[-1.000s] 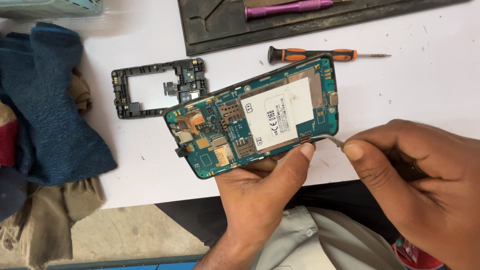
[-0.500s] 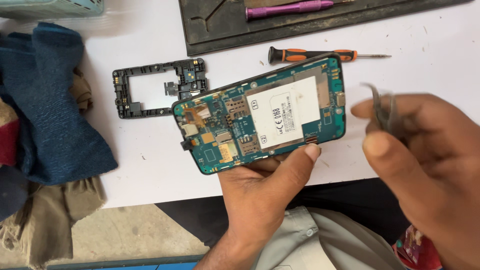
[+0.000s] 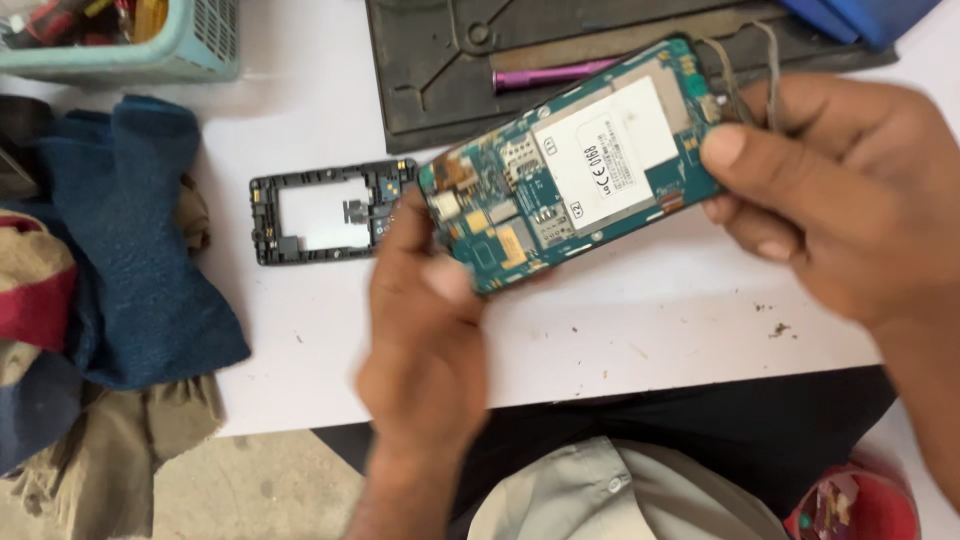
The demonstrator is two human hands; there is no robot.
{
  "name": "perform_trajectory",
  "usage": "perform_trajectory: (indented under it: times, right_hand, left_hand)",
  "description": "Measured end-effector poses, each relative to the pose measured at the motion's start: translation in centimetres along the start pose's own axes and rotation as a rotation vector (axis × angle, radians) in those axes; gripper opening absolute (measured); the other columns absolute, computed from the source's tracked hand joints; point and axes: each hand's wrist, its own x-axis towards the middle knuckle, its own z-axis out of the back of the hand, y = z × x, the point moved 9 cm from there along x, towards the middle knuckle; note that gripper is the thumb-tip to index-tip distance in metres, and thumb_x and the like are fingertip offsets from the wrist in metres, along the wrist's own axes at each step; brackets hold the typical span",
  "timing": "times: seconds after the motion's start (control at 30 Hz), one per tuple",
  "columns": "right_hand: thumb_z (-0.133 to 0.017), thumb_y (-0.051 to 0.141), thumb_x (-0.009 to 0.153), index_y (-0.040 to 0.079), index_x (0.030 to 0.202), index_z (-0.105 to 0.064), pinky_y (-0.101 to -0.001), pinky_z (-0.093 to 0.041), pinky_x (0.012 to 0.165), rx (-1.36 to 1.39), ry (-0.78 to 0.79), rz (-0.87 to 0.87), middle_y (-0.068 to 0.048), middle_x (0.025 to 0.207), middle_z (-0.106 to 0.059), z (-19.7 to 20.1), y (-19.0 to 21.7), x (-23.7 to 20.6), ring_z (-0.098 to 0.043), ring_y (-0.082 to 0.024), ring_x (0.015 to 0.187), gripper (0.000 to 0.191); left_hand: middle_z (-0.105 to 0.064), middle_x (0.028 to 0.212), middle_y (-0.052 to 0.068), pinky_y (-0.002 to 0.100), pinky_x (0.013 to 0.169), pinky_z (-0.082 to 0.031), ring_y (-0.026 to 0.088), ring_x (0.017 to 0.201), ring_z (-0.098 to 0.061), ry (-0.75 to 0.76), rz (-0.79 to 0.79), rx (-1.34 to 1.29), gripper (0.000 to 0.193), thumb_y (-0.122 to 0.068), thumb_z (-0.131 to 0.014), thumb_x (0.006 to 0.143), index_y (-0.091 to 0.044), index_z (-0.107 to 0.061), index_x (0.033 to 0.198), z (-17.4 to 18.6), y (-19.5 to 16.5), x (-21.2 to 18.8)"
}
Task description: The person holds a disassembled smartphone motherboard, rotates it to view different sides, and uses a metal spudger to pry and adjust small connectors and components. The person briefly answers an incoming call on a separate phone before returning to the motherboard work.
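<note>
Gripping the opened phone (image 3: 575,165) from both ends, the two hands hold it tilted above the white desk (image 3: 620,330), its exposed green circuit board and pale metal shield plate facing the camera. Left hand (image 3: 425,340): fingers closed on the lower left end of the phone, thumb pressed over the board's edge near the gold-coloured contacts; the hand is blurred, so the exact placement of the other fingers cannot be told. Right hand (image 3: 830,200): fingers clenched on the upper right end, thumb (image 3: 745,155) lying across the board's corner. The same hand also holds thin metal tweezers (image 3: 745,65), whose arms project upward past the phone's top edge.

Just beside the left hand, and partly hidden by it, a black plastic phone frame (image 3: 310,215) lies flat on the desk with its rectangular window open to the white surface. Behind the phone, a dark grey work mat (image 3: 440,70) rests at the far side of the desk; a purple-handled tool (image 3: 550,75) lies on it, its right end covered by the phone. A blue object (image 3: 860,15) overlaps the mat's upper right corner. At the upper left stands a pale green basket (image 3: 190,50) containing assorted tools. A dark blue cloth (image 3: 130,250) drapes over the desk's left edge, lying over red-striped and tan fabrics. Small dark specks dot the desk near the right hand.
</note>
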Motion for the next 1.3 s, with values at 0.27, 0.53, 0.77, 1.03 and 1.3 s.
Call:
perform_trajectory:
  times: [0.27, 0.53, 0.77, 1.03, 1.3]
  right_hand:
    - [-0.061, 0.018, 0.102, -0.006, 0.103, -0.072, -0.0234, -0.037, 0.037, -0.312, 0.410, 0.006, -0.015, 0.069, -0.069, -1.3, 1.0, 7.2, -0.048, -0.008, 0.045, 0.027]
    - [-0.062, 0.025, 0.100, -0.002, 0.110, -0.068, -0.0207, -0.038, 0.040, -0.098, 0.199, 0.021, -0.005, 0.074, -0.067, -1.1, -0.2, 10.1, -0.049, -0.005, 0.048, 0.030]
    - [-0.070, 0.014, 0.093, -0.005, 0.112, -0.068, -0.0246, -0.036, 0.039, -0.361, 0.103, -0.058, -0.007, 0.056, -0.058, -0.5, -2.6, 10.7, -0.045, -0.007, 0.045, 0.026]
    - [-0.056, 0.021, 0.105, -0.004, 0.123, -0.055, -0.0207, -0.048, 0.066, -0.326, -0.005, 0.175, -0.006, 0.094, -0.065, -1.3, -0.3, 11.2, -0.057, -0.005, 0.077, 0.031]
    - [-0.069, 0.014, 0.097, -0.005, 0.111, -0.067, -0.0258, -0.049, 0.057, -0.858, -0.049, 0.330, -0.014, 0.093, -0.067, -2.7, 1.7, 10.3, -0.061, -0.012, 0.067, 0.024]
  left_hand:
    - [-0.075, 0.102, 0.012, 0.029, 0.081, -0.058, 0.015, 0.090, -0.071, 0.369, 0.160, 0.561, 0.047, -0.027, -0.064, 0.099, 0.008, -0.068, 0.128, -2.3, -1.1, 8.2]
    - [-0.074, 0.104, 0.012, 0.030, 0.084, -0.064, 0.013, 0.094, -0.073, 0.263, 0.023, 0.328, 0.028, -0.007, -0.073, 0.093, 0.001, -0.059, 0.116, -1.9, -1.3, 13.1]
    - [-0.072, 0.091, 0.008, 0.025, 0.066, -0.059, 0.009, 0.078, -0.069, 0.256, 0.096, 0.555, 0.029, -0.008, -0.074, 0.088, -0.002, -0.061, 0.113, 0.2, -0.3, 14.1]
    - [-0.072, 0.088, 0.006, 0.023, 0.064, -0.058, 0.006, 0.076, -0.067, 0.300, 0.161, 0.499, 0.023, -0.004, -0.066, 0.096, 0.001, -0.057, 0.117, 0.4, 0.2, 14.7]
    - [-0.069, 0.103, 0.006, 0.021, 0.073, -0.057, 0.005, 0.090, -0.065, 0.261, 0.107, 0.453, 0.038, -0.002, -0.063, 0.098, 0.001, -0.055, 0.135, 0.4, -0.7, 14.5]
